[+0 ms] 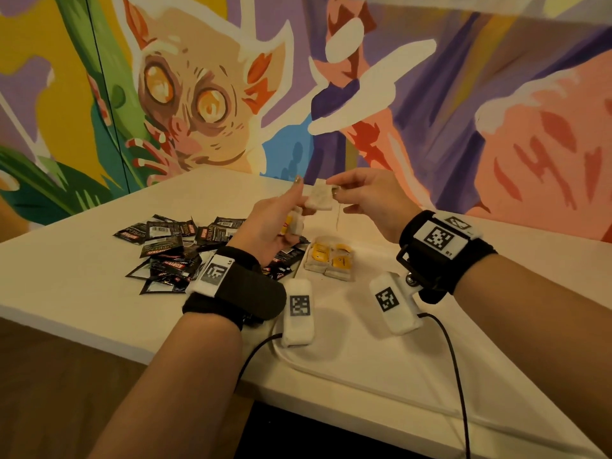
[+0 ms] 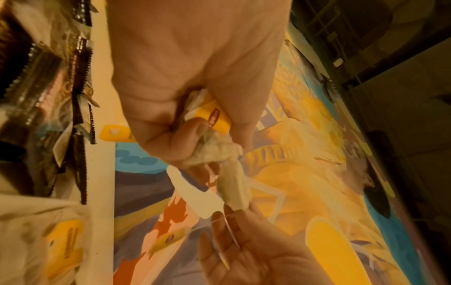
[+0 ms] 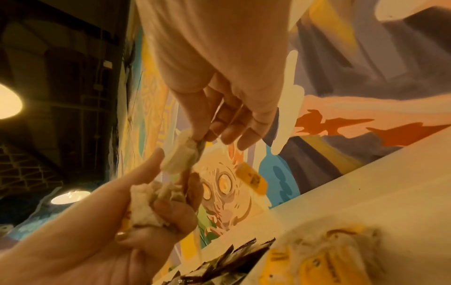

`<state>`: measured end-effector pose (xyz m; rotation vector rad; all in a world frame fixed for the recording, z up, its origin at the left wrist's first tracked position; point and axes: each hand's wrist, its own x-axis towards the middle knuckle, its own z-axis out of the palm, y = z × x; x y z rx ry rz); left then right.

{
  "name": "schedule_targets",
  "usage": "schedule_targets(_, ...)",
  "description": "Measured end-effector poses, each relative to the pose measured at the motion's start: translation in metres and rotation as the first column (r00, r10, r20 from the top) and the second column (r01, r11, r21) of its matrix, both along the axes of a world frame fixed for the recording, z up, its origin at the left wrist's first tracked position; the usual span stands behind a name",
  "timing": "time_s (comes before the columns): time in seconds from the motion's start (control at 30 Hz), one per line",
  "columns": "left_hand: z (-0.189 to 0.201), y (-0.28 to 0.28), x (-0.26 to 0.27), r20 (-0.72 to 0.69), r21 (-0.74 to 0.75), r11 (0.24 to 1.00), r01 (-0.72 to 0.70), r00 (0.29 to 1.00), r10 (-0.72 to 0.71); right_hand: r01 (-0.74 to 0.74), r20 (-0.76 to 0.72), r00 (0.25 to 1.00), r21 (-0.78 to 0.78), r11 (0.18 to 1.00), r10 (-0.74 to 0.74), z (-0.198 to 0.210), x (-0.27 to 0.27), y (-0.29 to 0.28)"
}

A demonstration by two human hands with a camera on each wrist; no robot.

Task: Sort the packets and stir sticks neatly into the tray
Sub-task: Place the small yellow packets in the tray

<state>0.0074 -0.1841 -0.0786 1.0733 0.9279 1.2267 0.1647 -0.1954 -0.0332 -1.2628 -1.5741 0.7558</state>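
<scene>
Both hands are raised above the white table. My left hand point(image 1: 294, 210) grips a small bunch of white tea bags point(image 2: 214, 152) with a yellow tag point(image 2: 212, 118) in its curled fingers. One tea bag point(image 1: 319, 198) is stretched between the hands. My right hand point(image 1: 339, 193) pinches its upper corner, also seen in the right wrist view point(image 3: 180, 156). Its string hangs down with a yellow tag point(image 3: 252, 178) dangling. More tea bags point(image 1: 328, 260) lie packed in the white tray point(image 1: 291, 361). No stir sticks are in view.
A loose pile of black sachets point(image 1: 172, 250) lies on the table to the left of the tray. A painted mural wall stands right behind the table. Cables run from both wrist devices over the near table edge point(image 1: 99, 329).
</scene>
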Motion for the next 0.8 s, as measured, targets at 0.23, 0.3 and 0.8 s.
schedule_targets(0.23,0.001,-0.007,0.001,0.007,0.05,0.999,0.006,1.0,-0.006,-0.049,0.129,0.99,-0.027,0.998,0.052,0.001,-0.002,-0.003)
schedule_targets(0.3,0.001,-0.008,-0.001,0.021,0.062,0.997,-0.05,0.999,0.049,-0.027,0.189,0.981,-0.079,0.996,0.042,0.003,0.001,-0.002)
schedule_targets(0.8,-0.002,-0.005,-0.002,0.049,0.087,0.979,-0.183,0.983,0.18,0.131,0.299,0.951,-0.143,0.981,-0.083,0.008,0.043,-0.003)
